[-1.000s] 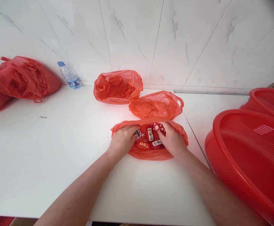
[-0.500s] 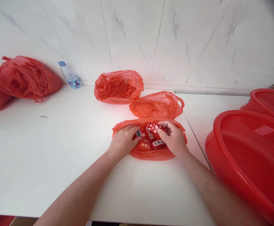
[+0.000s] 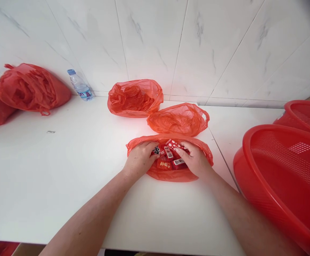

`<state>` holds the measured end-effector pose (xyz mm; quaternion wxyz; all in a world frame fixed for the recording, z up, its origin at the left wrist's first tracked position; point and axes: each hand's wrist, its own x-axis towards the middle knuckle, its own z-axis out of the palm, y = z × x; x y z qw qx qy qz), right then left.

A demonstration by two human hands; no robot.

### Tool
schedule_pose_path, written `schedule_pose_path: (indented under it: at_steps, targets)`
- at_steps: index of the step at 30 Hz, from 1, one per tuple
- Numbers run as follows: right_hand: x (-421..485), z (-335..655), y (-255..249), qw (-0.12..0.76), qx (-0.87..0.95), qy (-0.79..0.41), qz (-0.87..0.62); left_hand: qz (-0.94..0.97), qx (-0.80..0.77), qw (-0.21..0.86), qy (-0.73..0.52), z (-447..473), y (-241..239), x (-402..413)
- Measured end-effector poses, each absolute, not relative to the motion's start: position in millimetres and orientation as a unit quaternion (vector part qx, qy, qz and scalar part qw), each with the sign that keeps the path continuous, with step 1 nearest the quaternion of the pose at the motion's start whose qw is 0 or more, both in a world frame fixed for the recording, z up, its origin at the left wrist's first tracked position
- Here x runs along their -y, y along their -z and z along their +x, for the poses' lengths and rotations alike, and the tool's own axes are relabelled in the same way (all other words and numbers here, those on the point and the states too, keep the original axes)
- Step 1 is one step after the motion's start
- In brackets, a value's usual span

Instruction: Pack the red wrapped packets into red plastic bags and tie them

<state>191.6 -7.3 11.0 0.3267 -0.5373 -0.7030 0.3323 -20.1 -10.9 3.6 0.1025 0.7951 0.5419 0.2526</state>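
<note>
A thin red plastic bag [image 3: 168, 175] lies open on the white table [image 3: 64, 167] in front of me, holding several small red packets [image 3: 168, 164] with white and yellow print. My left hand [image 3: 139, 159] rests inside the bag's left side, fingers curled onto a dark-printed packet [image 3: 155, 150]. My right hand [image 3: 194, 159] reaches in from the right, and its fingers pinch a red packet with white dots [image 3: 173, 144] near the bag's far edge.
Two more red bags [image 3: 135, 97] [image 3: 177, 119] lie behind the open one. A stuffed red bag [image 3: 29, 89] and a water bottle [image 3: 79, 86] stand at the back left by the marble wall. Two large red mesh baskets [image 3: 277, 177] [image 3: 304, 113] sit on the right.
My right hand lifted the dotted packet slightly and then lowered it back toward the others. My left hand stayed in the bag, barely shifting.
</note>
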Motion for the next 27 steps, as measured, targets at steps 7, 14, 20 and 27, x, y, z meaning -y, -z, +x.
schedule_pose_path:
  at_steps: [7,14,20,27]
  targets:
    - [6.8,192.7,-12.4,0.365,0.674,-0.384,-0.515,0.784,-0.563,0.11,-0.237,-19.1,-6.8,11.4]
    - [6.0,194.7,-12.1,0.337,0.685,-0.37,-0.53,0.778,-0.561,0.098,-0.264,-19.6,-2.4,10.2]
    - [6.1,195.7,-10.2,0.34,0.681,-0.36,-0.539,0.774,-0.557,0.092,-0.286,-19.4,-5.0,11.0]
    - [4.5,196.5,-5.4,0.35,0.692,-0.337,-0.534,0.768,-0.537,0.075,-0.342,-16.9,-8.8,14.7]
